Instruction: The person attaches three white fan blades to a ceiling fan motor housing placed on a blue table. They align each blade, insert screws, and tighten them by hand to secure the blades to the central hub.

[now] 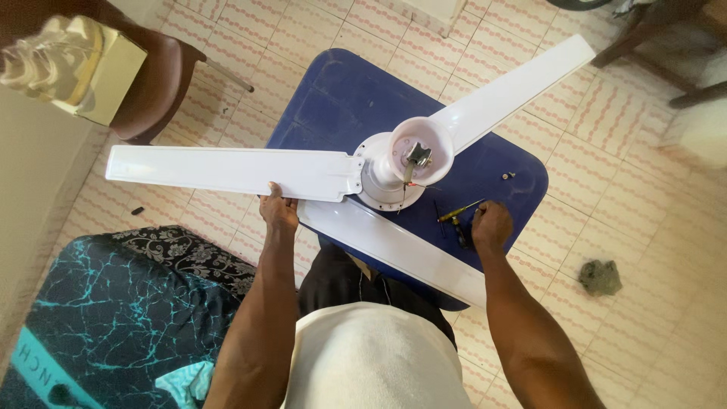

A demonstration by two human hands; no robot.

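Fan lay on blue desk, likely heavy at hub, blades stiff; left grip pinched nearest blade's edge, right grip closed on screwdriver just beside hub.

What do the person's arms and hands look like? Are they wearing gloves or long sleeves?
No gloves and no long sleeves. Both arms are bare from the hands up as far as the picture shows. The left hand and the right hand wear no rings, watch or bands that I can see. Lower down, the person wears a white top and dark trousers.
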